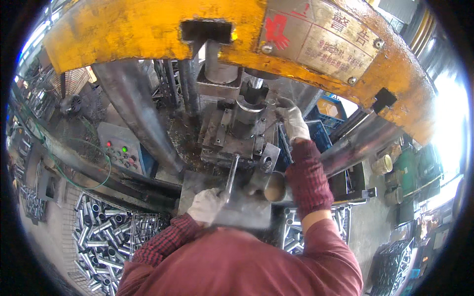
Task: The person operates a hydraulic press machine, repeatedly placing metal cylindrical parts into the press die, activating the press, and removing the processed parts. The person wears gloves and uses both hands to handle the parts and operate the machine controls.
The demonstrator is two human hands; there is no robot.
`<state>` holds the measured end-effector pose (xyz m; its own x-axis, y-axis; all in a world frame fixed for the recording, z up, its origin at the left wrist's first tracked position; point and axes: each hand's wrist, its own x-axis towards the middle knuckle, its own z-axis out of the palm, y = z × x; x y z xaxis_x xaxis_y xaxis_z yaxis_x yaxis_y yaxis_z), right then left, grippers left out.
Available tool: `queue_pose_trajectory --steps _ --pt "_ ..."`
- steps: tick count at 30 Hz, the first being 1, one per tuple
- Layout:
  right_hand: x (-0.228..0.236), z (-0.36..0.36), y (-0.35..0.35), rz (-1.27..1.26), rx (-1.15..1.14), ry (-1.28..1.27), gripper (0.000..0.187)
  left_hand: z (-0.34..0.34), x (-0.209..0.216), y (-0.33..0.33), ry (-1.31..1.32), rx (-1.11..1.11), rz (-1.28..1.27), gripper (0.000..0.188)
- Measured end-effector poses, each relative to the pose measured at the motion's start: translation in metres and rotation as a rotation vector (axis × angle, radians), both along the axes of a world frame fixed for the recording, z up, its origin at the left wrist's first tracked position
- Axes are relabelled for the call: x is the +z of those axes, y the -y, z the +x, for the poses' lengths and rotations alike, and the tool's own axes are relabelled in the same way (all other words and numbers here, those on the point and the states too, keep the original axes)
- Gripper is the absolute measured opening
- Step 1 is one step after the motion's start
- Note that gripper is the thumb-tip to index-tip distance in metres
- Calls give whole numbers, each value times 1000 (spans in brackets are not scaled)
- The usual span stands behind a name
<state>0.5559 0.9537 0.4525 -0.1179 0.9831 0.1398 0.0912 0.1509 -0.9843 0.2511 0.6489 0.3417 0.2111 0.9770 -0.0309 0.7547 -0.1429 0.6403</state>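
My left hand (206, 204), in a whitish work glove, is closed at the lower end of a slim metal rod (232, 176). The rod slants up from the steel plate (197, 183) toward the press die block (217, 135). My right hand (293, 120), also gloved, reaches to the right side of a round metal die (247, 114) with a curved, open top. Its fingers look bent together at the die's edge; what they hold, if anything, is too small to tell. A short cylindrical metal piece (274, 188) lies on the plate, right of the rod.
A yellow press beam (143, 29) with a warning plate (321, 42) spans above, between thick steel columns (136, 106). At left stands a control box (123, 148) with lit buttons. Wire baskets of metal tubes (101, 237) flank me. Blue crates (328, 111) stand beyond my right arm.
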Motion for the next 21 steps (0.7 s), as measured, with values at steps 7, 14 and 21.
queue_pose_trajectory --steps 7,14,21 --pt "-25 -30 21 10 -435 -349 36 3 9 -1 31 96 -27 55" --pt "-30 -31 23 -96 -799 -203 41 1 -14 1 40 51 129 47" --pt "-54 -26 -31 143 -692 -458 67 2 -14 0 119 58 235 44"
